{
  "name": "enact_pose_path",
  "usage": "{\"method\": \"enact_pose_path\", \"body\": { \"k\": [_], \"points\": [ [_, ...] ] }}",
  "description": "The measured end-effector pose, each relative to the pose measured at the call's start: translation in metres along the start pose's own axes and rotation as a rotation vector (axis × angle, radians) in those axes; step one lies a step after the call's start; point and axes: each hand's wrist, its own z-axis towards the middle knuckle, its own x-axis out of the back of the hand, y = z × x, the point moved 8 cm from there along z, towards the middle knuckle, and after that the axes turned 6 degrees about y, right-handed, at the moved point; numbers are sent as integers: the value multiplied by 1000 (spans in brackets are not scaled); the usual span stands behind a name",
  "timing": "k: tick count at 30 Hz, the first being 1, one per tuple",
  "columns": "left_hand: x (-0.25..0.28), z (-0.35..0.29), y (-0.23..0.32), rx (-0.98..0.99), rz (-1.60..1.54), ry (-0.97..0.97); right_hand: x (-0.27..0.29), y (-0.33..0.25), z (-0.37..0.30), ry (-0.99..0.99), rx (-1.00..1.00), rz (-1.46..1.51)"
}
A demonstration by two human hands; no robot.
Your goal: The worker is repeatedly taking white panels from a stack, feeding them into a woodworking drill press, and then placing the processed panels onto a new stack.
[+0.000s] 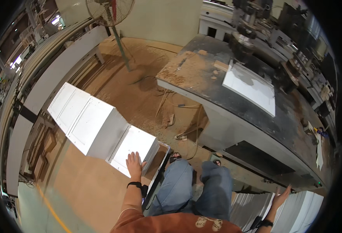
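My left hand (134, 167) lies flat, fingers extended, on the top of a low stack of white panels (133, 144). A taller stack of white panels (89, 128) stands just beyond it to the left. At the lower right my right hand (281, 198) is open with its fingers spread, holding nothing that I can see. It is beside a row of white panels (305, 211); whether it touches them I cannot tell. Another white panel (252, 87) rests on the dark machine table, under the tool heads.
The machine table (233, 103) to the right is dusted with wood shavings. Machine heads (246, 35) stand over its far side. Beyond the stacks are a standing fan (111, 9), a sawdust-covered floor (116, 83) and loose hoses (163, 103). A long rail frame (54, 81) runs along the left.
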Motion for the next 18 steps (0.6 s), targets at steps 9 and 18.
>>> {"method": "enact_pose_path", "body": {
  "k": [9,18],
  "points": [
    [124,85,149,-460,-538,351,-22,98,-182,-272,-386,-205],
    [275,183,498,-991,-868,416,-9,54,-154,-94,-260,-183]
  ]
}}
